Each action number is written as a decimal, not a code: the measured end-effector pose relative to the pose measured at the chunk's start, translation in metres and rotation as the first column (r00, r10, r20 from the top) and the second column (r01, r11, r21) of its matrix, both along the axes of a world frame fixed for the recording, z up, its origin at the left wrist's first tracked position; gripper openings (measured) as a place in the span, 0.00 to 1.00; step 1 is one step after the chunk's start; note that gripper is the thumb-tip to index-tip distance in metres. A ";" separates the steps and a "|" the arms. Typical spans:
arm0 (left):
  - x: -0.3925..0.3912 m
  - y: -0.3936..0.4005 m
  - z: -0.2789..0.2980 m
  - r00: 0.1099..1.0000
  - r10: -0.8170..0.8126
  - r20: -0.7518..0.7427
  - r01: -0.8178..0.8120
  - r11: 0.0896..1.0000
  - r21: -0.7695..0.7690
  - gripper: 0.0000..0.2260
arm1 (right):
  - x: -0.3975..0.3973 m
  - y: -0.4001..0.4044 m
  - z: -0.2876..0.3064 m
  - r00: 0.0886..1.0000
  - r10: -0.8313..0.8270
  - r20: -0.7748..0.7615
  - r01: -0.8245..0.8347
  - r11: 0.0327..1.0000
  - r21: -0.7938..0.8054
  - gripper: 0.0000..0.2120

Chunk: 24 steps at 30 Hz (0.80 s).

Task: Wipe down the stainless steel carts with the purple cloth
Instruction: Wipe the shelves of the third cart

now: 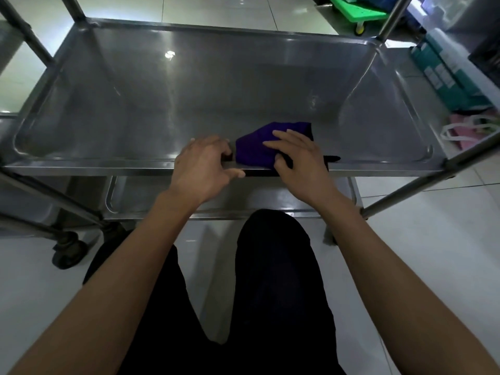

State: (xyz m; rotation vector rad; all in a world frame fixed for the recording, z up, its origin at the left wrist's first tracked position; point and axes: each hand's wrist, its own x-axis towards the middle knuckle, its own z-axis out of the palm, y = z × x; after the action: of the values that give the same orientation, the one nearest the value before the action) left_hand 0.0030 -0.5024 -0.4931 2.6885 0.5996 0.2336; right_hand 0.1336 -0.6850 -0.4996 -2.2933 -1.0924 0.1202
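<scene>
Right hand (300, 155) pressing purple cloth (259, 147) flat; left hand (205, 163) maybe gripping cart rim (108, 166). Could slip off edge.

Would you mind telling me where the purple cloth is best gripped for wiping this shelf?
Probably the bunched near edge of the purple cloth, from the front rim of the cart shelf. It lies flat there, with the right hand already resting on its right part; the left hand holds the rim beside it.
</scene>
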 end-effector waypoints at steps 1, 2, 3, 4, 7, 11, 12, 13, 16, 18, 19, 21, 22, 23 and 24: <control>0.000 0.000 0.000 1.000 -0.002 0.003 0.002 1.000 0.005 0.23 | 0.000 -0.001 0.000 1.000 0.004 0.012 -0.003 1.000 -0.017 0.18; 0.000 -0.001 0.001 1.000 -0.003 0.005 0.003 1.000 0.012 0.24 | 0.000 -0.001 0.001 1.000 0.011 0.020 -0.010 0.999 -0.037 0.19; 0.001 -0.001 0.002 1.000 -0.007 0.003 0.006 1.000 0.029 0.23 | 0.001 -0.002 0.001 0.999 0.020 0.027 -0.018 0.998 -0.057 0.19; 0.002 -0.002 0.004 1.000 -0.013 -0.008 0.013 0.998 0.059 0.23 | 0.002 -0.004 0.002 0.999 0.029 0.030 -0.027 0.997 -0.077 0.19; 0.006 -0.006 0.010 0.996 -0.034 -0.088 0.047 0.986 0.159 0.22 | 0.010 -0.012 0.007 0.999 0.028 0.027 -0.025 0.994 -0.108 0.20; 0.021 -0.025 0.017 0.995 -0.045 -0.094 0.060 0.984 0.166 0.26 | 0.027 -0.037 0.012 0.999 -0.049 0.023 0.051 0.992 -0.118 0.20; 0.029 -0.035 0.018 0.996 -0.057 -0.067 0.068 0.983 0.169 0.25 | 0.032 -0.046 0.012 0.997 -0.077 0.025 0.080 0.990 -0.116 0.20; 0.039 -0.046 0.019 0.996 -0.074 -0.040 0.079 0.982 0.171 0.23 | 0.038 -0.056 0.012 0.994 -0.107 0.032 0.110 0.988 -0.112 0.20; 0.072 -0.086 0.023 0.987 -0.161 0.014 0.158 0.977 0.142 0.18 | 0.058 -0.086 0.011 0.977 -0.199 0.072 0.206 0.972 -0.113 0.20; 0.093 -0.111 0.023 0.974 -0.225 0.003 0.223 0.967 0.127 0.17 | 0.072 -0.105 0.009 0.961 -0.263 0.088 0.273 0.953 -0.130 0.21; 0.102 -0.122 0.022 0.969 -0.248 -0.017 0.248 0.960 0.134 0.17 | 0.079 -0.113 0.009 0.953 -0.289 0.089 0.299 0.945 -0.135 0.21; 0.114 -0.138 0.018 0.965 -0.255 -0.055 0.260 0.955 0.144 0.16 | 0.092 -0.131 0.009 0.939 -0.336 0.076 0.344 0.930 -0.129 0.21; 0.118 -0.143 0.016 0.966 -0.247 -0.076 0.256 0.955 0.148 0.15 | 0.098 -0.140 0.010 0.931 -0.360 0.069 0.365 0.924 -0.115 0.21; 0.119 -0.145 0.013 0.967 -0.237 -0.093 0.249 0.956 0.157 0.15 | 0.105 -0.149 0.011 0.921 -0.385 0.064 0.390 0.916 -0.097 0.21; 0.120 -0.146 0.009 0.969 -0.228 -0.098 0.242 0.955 0.170 0.15 | 0.112 -0.156 0.011 0.907 -0.417 0.063 0.421 0.903 -0.086 0.21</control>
State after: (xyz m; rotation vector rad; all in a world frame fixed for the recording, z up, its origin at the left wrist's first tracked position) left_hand 0.1230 -0.6488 -0.4838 2.9240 0.2862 0.1241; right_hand 0.2456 -0.8415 -0.4886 -2.5753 -0.5983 -0.0488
